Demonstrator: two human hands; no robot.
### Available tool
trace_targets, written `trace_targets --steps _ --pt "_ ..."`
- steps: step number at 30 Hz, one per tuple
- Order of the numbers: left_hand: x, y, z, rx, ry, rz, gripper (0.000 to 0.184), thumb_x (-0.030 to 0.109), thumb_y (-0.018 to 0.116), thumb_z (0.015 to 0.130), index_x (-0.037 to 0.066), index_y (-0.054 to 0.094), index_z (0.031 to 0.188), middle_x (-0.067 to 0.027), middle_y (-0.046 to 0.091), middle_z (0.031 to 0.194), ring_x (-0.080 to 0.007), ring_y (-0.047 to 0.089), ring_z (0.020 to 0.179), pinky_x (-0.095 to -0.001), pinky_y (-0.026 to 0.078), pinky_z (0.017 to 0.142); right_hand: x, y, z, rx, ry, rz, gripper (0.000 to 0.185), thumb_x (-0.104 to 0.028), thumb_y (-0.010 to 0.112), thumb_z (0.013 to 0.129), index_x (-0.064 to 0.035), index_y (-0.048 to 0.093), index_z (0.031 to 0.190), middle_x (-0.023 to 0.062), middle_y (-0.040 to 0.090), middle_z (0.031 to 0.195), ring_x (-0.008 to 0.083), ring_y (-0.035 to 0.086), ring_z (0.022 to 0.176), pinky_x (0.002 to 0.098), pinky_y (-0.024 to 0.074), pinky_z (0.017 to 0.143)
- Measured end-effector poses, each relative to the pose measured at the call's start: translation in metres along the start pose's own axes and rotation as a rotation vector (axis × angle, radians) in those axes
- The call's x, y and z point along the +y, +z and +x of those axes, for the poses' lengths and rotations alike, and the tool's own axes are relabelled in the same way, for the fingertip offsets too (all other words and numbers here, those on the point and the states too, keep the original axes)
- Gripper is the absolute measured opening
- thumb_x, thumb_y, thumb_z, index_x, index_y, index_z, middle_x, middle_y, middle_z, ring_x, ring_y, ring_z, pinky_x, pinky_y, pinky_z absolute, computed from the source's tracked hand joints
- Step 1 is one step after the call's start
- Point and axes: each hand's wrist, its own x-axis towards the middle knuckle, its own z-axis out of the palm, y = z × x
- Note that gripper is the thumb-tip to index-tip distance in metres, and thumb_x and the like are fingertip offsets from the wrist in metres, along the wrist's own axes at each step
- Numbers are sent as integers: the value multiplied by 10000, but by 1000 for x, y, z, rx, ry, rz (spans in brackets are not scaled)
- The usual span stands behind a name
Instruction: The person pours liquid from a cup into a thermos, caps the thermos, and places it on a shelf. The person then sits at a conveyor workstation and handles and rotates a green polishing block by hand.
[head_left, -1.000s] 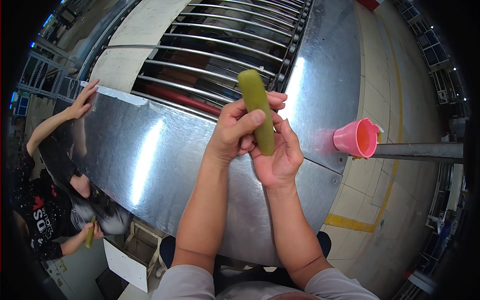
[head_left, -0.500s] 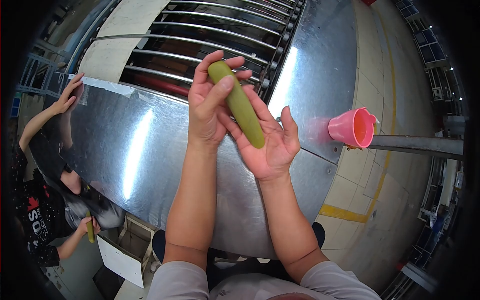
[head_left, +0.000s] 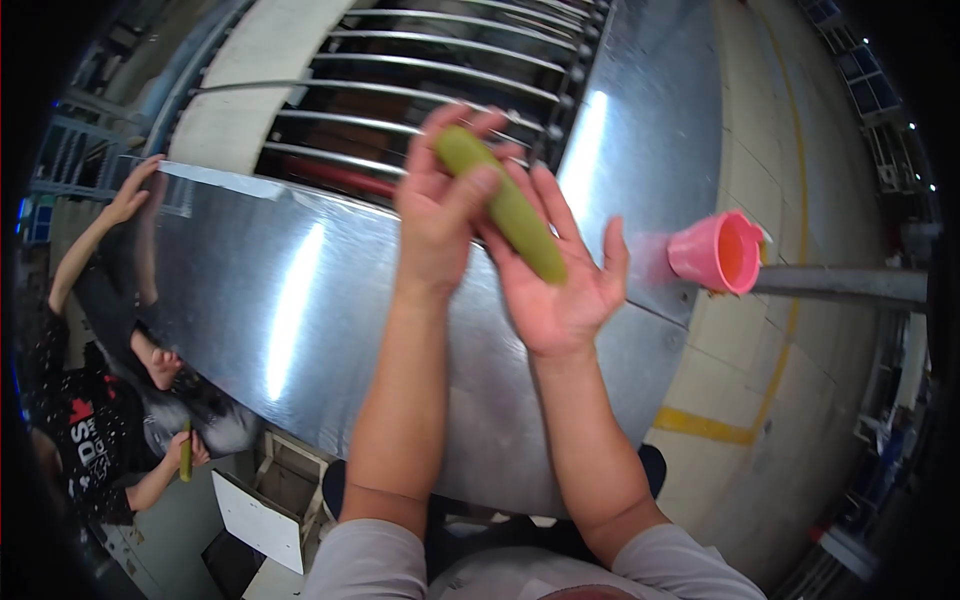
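A long green rod-shaped piece (head_left: pixel 515 215) with rounded ends lies slantwise across both hands, above the metal table. My left hand (head_left: pixel 437 215) grips its upper part, the thumb pressed over the top and the fingers behind. Beneath the lower end is my right hand (head_left: pixel 565 290), palm up, fingers spread and not closed round the piece. The two hands meet or overlap behind it.
A steel table (head_left: pixel 370 300) spreads under my arms, with metal rollers (head_left: pixel 420 90) beyond it. A pink cup (head_left: pixel 700 252) sits at the right edge. At left, a person (head_left: pixel 90 430) holds another green piece (head_left: pixel 186 455); a white stool-like box (head_left: pixel 258 520) stands below.
The green piece has tilted from nearly upright to a slant. My right hand has opened, with its fingers farther apart. The other person's green piece has shifted slightly.
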Motion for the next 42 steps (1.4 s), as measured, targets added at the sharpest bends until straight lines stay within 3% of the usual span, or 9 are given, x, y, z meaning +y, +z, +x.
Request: trace_targets --steps 6,14,17,22,23,28,34,35,42 --pt "-6 2 -5 80 -29 -148 703 24 710 937 73 400 1565 -160 502 1542 -349 569 1360 -486 519 1113 -10 -7 -4 53 -51 -21 822 -583 547 1008 26 414 1544 326 378 1615 443 349 1529 598 239 1277" --pt "-6 3 -5 159 7 -177 461 16 715 964 98 532 1379 -137 607 1425 -258 670 1161 -445 574 1028 -18 -4 -5 103 -176 -84 781 -588 548 1013 8 482 1513 296 414 1603 398 405 1494 543 258 1273" --pt "-6 7 -6 115 -40 -47 383 85 727 976 87 551 1317 -146 693 1289 -189 684 1013 -329 581 858 -24 1 -6 152 -231 -77 789 -581 559 1011 8 452 1525 286 410 1608 393 390 1504 525 267 1269" --pt "3 20 -8 170 -181 141 348 196 717 1004 67 563 1289 -117 758 1089 -93 668 830 -190 448 569 -20 0 -6 77 -158 -4 766 -580 493 1041 11 445 1525 272 405 1621 374 374 1522 498 250 1277" --pt "2 16 -5 171 -168 74 380 232 723 1006 62 545 1296 -150 751 1097 -61 576 620 -173 386 469 -17 4 -4 81 -161 27 769 -575 499 1036 19 442 1521 290 401 1617 388 375 1520 530 243 1280" --pt "-6 6 -2 132 -106 -246 351 221 701 1030 85 535 1308 -210 717 1213 -153 665 690 -237 523 554 -13 -1 -3 57 -128 -12 754 -553 525 1030 16 445 1519 284 434 1576 370 405 1488 553 284 1255" --pt "-16 7 -3 -22 -145 11 151 167 718 1005 40 663 1066 -177 723 1166 -203 733 879 -279 606 733 -14 -2 -1 92 -177 -176 775 -516 558 1027 21 383 1559 277 426 1570 337 405 1484 485 271 1260" --pt "-5 13 -6 -6 -243 81 128 151 733 991 33 694 959 -132 734 1093 -174 725 906 -279 592 805 -10 2 -1 101 -190 -252 773 -510 558 1028 26 384 1558 276 425 1573 330 402 1488 479 264 1263" --pt "-13 18 -8 -80 -152 211 122 140 749 977 33 690 967 -65 741 956 -125 697 891 -267 553 832 4 -5 -4 40 -240 -706 654 -411 524 1098 25 402 1571 140 452 1574 249 421 1473 419 288 1246"
